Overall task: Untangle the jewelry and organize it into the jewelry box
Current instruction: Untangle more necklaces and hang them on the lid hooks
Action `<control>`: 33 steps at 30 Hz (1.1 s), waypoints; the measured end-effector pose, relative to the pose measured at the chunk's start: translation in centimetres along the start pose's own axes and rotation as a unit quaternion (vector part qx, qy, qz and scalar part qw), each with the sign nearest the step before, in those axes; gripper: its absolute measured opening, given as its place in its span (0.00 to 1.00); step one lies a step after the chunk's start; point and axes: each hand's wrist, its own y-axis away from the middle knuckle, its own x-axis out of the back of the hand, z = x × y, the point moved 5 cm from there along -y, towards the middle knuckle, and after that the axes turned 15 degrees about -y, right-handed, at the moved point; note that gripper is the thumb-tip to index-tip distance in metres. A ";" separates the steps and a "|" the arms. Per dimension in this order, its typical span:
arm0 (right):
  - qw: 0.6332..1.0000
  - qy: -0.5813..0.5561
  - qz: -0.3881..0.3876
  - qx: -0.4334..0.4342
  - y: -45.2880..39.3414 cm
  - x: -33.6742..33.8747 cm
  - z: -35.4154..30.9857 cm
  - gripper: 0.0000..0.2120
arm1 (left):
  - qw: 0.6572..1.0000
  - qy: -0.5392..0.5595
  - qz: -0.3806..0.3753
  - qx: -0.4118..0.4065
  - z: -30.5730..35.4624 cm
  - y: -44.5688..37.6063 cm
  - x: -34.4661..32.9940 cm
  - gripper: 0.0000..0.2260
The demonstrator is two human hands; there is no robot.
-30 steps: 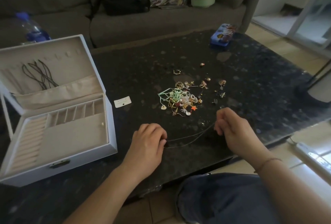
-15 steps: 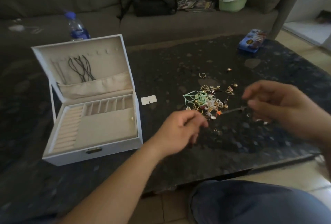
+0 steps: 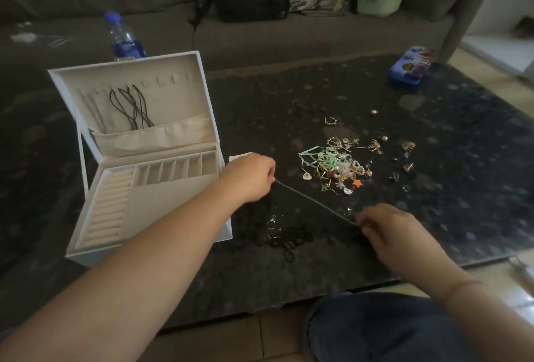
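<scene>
Two hands hold one thin chain stretched taut above the table. Left hand, fingers curled together, pinches the chain's upper end just beside the box; right hand, fingers likewise curled, pinches the lower end nearer the table's front edge. Chain runs straight between them with no visible knot, though it is too fine to rule out a small kink.

Box stands open at the left, lid upright. Dark cords already hang from the hook row inside the lid, their tails dropping into the lid pouch. Ring rolls and the small compartments in the base appear unoccupied.

Tangled pile lies mid-table, well apart from the box, with loose earrings and rings scattered to its right. Black hair ties lie below the chain, close to the front edge.

Assessment: the chain appears freed and ready for stowing. Recommended practice: keep tension light so the links neither snag nor loop back on themselves; carry the chain clear of the pile and the hair ties, as a slack end could catch either. Lead with the left end toward a free hook to the right of the cords, seat it, then let the rest fall into the pouch without crossing the cords. Release the right end last.

Risk: fine chain re-knots readily if dropped in a heap.
</scene>
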 end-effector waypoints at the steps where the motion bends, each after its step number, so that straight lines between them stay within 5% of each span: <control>1: 0.999 0.035 0.013 0.013 0.1 -0.2 -0.1 0.09 | 1.000 -0.026 0.009 -0.010 0.2 0.1 0.0 0.05; 7: 0.969 0.193 0.108 0.113 0.9 -0.5 -1.3 0.04 | 0.978 -0.133 0.114 -0.114 2.1 4.2 1.0 0.11; 11: 0.977 0.129 0.063 0.156 0.3 -2.2 -4.6 0.07 | 0.974 -0.076 0.153 -0.150 3.4 9.9 0.2 0.07; 18: 0.999 0.017 0.017 0.043 -1.1 -5.4 -6.3 0.10 | 0.978 0.009 0.192 -0.077 3.8 13.3 -4.1 0.11; 21: 0.998 0.006 0.028 0.053 -0.9 -5.2 -6.6 0.03 | 0.972 0.075 0.216 -0.051 3.4 13.1 -4.9 0.06; 25: 0.994 -0.100 -0.016 -0.030 -0.9 -3.9 -5.6 0.10 | 0.969 0.122 0.211 -0.040 3.1 13.3 -5.5 0.02; 29: 0.947 -0.300 0.003 -0.114 -1.0 -2.0 -4.0 0.06 | 0.964 0.142 0.220 -0.041 3.2 13.8 -5.3 0.02; 31: 0.884 -0.442 0.025 -0.149 -0.8 -1.6 -3.3 0.04 | 0.961 0.176 0.213 -0.029 3.0 13.9 -5.3 0.02; 33: 0.814 -0.557 0.028 -0.161 -0.6 -1.3 -3.0 0.12 | 0.957 0.213 0.199 -0.005 2.6 14.0 -5.3 0.04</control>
